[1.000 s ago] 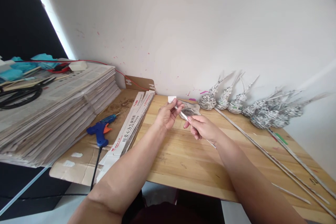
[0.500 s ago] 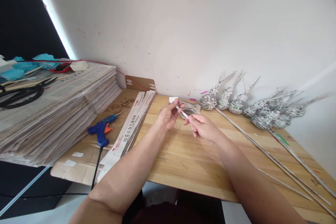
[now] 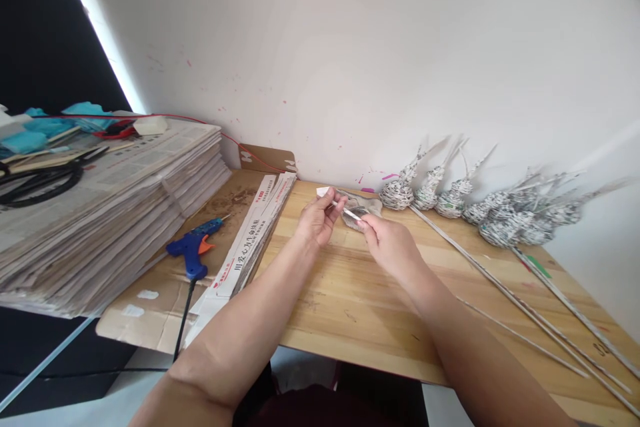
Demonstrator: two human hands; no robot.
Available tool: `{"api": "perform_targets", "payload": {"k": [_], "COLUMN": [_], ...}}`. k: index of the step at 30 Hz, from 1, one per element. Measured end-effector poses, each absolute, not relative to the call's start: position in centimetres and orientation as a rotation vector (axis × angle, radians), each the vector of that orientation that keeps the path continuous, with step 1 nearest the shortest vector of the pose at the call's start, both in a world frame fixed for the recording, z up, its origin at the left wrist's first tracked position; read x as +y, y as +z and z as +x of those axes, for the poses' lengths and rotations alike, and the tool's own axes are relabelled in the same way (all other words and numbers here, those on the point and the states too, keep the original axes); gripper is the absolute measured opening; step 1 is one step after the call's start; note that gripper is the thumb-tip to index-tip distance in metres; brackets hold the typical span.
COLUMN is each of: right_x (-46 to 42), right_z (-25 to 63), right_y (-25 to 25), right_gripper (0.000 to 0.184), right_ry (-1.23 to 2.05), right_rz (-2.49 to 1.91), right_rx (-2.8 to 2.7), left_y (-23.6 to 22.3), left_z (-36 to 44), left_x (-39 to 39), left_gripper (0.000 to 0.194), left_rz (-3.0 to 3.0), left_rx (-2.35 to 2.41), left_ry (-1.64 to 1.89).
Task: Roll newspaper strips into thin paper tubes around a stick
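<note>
My left hand (image 3: pixel 316 219) pinches a narrow rolled paper stick (image 3: pixel 352 214) between thumb and fingers. A white flat paper corner (image 3: pixel 324 192) sticks out past its thumb. The stick's other side is pinched by my right hand (image 3: pixel 393 239), fingers closed. Beyond my right forearm a thin pale stick (image 3: pixel 525 340) slants to the lower right; the forearm hides whether it is the same piece. Just behind my hands lies a crumpled greyish cloth (image 3: pixel 371 204) with a dark grey patch, partly covered by my fingers.
Along the wall stand several woven paper gourd shapes (image 3: pixel 397 193). Long paper sticks (image 3: pixel 480 270) cross the wooden table (image 3: pixel 350 313) at right. To the left are printed paper strips (image 3: pixel 250 240), a blue glue gun (image 3: pixel 194 250) on cardboard, and a newspaper stack (image 3: pixel 190 167) bearing black scissors (image 3: pixel 45 180).
My right hand has shifted slightly right, its fingers closer together. The white paper corner has turned and sits a little lower left. The thin stick beyond my right forearm has slid leftward.
</note>
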State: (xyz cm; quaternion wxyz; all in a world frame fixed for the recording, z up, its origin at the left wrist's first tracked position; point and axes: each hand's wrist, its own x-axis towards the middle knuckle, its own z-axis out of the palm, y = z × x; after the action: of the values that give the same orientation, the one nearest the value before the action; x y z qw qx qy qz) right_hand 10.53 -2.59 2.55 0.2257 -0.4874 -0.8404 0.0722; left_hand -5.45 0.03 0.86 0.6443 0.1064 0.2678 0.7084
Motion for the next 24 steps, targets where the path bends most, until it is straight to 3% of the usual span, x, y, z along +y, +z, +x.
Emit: {"api": "perform_targets", "payload": {"k": [2,7,11,17,24], "right_x": [-2.5,-2.3,-2.1,-1.5,-1.9], "right_z": [10.6,10.8,11.1,11.4,10.8], "right_y": [2.5,2.6,2.8,2.4,1.5], "right_gripper": [0.031,0.037,0.035,0.035,0.034], "right_ry": [0.405,1.404,1.695,1.776,1.095], "right_rz": [-1.372,-1.34,-1.25,-1.209,-1.301], "right_rx": [-2.287,-1.848,-1.581,-1.507,-1.924], "left_y": [0.8,0.9,1.1,1.3,1.1], "left_z": [-5.4,-5.3,-5.3,-5.3,-5.4], "left_x": [0.0,-0.2,-0.4,-0.5,-0.5], "left_gripper": [0.009,0.008,0.006,0.012,0.011], "left_rz": [0.247,0.286,0.297,0.351,0.319], "left_rx": [0.6,0.576,0.554,0.521,0.541], "left_ry": [1.605,1.578,1.559,1.561,1.563]}}
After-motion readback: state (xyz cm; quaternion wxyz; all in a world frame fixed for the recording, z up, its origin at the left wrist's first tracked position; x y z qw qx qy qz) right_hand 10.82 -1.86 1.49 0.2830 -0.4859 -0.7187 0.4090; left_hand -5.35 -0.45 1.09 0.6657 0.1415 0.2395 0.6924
